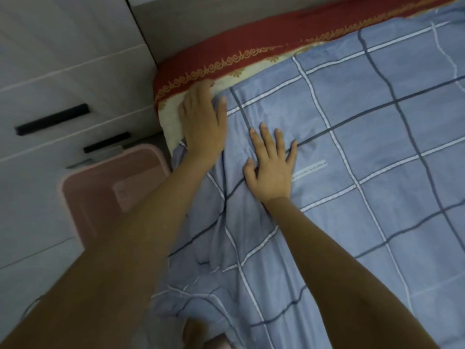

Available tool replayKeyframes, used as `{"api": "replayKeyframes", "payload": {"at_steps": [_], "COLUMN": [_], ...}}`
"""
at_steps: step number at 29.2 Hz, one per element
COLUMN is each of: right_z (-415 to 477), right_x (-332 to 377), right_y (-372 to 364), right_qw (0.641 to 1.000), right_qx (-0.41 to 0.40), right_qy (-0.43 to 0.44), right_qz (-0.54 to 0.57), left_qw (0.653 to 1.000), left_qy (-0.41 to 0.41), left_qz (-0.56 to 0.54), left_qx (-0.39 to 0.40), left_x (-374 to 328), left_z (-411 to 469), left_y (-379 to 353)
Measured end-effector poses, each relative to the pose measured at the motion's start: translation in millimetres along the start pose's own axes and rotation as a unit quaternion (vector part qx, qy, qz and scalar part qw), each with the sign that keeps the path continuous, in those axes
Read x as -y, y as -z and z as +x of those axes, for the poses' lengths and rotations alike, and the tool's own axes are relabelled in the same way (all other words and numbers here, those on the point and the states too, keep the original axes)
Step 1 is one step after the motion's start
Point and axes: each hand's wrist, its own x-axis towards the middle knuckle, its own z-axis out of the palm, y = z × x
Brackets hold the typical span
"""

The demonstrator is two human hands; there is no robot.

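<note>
A blue sheet (364, 172) with a white and dark grid pattern lies spread over the bed. Under it shows a cream mattress cover (173, 114) with a red, gold-trimmed border (226, 54). My left hand (203, 119) lies flat with straight fingers at the sheet's far left corner, half on the cream cover. My right hand (271, 162) presses flat on the sheet, fingers spread, a little to the right and nearer me. The sheet is wrinkled along the bed's left edge, below my arms.
A pink plastic bin (110, 190) with a lid stands on the floor just left of the bed. White drawers with black handles (52, 119) fill the left side. A white wall panel (201, 18) runs behind the bed.
</note>
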Motion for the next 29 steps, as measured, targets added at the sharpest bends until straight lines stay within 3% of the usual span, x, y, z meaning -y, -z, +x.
{"api": "replayKeyframes", "payload": {"at_steps": [2, 4, 7, 9, 14, 18, 21, 23, 25, 26, 27, 28, 29], "right_z": [-4, -2, -1, -14, -81, -197, -286, -326, -349, -354, -358, -366, -372], "right_x": [1, -1, 1, 5, 42, 92, 115, 128, 140, 143, 145, 147, 146], "right_y": [0, -1, -1, -1, 2, 12, 5, 2, 9, 14, 16, 20, 17], "right_qw": [1.000, 1.000, 1.000, 1.000, 0.986, 0.941, 0.889, 0.813, 0.710, 0.626, 0.514, 0.396, 0.300], "right_qx": [-0.006, -0.008, -0.010, -0.007, 0.021, 0.026, 0.082, 0.180, 0.186, 0.165, 0.153, 0.146, 0.149], "right_qy": [-0.001, -0.009, -0.011, -0.026, -0.114, -0.104, -0.210, -0.336, -0.462, -0.541, -0.613, -0.654, -0.662], "right_qz": [0.004, 0.011, 0.007, 0.005, 0.122, 0.322, 0.399, 0.441, 0.498, 0.536, 0.580, 0.628, 0.670], "left_qw": [0.998, 0.997, 0.949, 0.927, 0.886, 0.862, 0.860, 0.846, 0.840, 0.841, 0.843, 0.849, 0.854], "left_qy": [0.045, 0.071, 0.175, 0.194, 0.276, 0.295, 0.245, 0.233, 0.205, 0.204, 0.212, 0.212, 0.227], "left_qz": [0.034, -0.018, -0.195, -0.190, -0.245, -0.234, -0.141, -0.020, 0.016, 0.005, -0.004, -0.012, -0.037], "left_qx": [-0.004, 0.039, 0.177, 0.259, 0.279, 0.340, 0.426, 0.480, 0.502, 0.501, 0.495, 0.483, 0.466], "left_x": [19, 46, 82, 95, 121, 122, 109, 112, 112, 105, 91, 78, 64], "left_z": [-43, -82, -116, -130, -141, -174, -201, -214, -222, -225, -228, -232, -235], "left_y": [22, 43, 69, 79, 79, 77, 104, 129, 149, 157, 166, 175, 183]}}
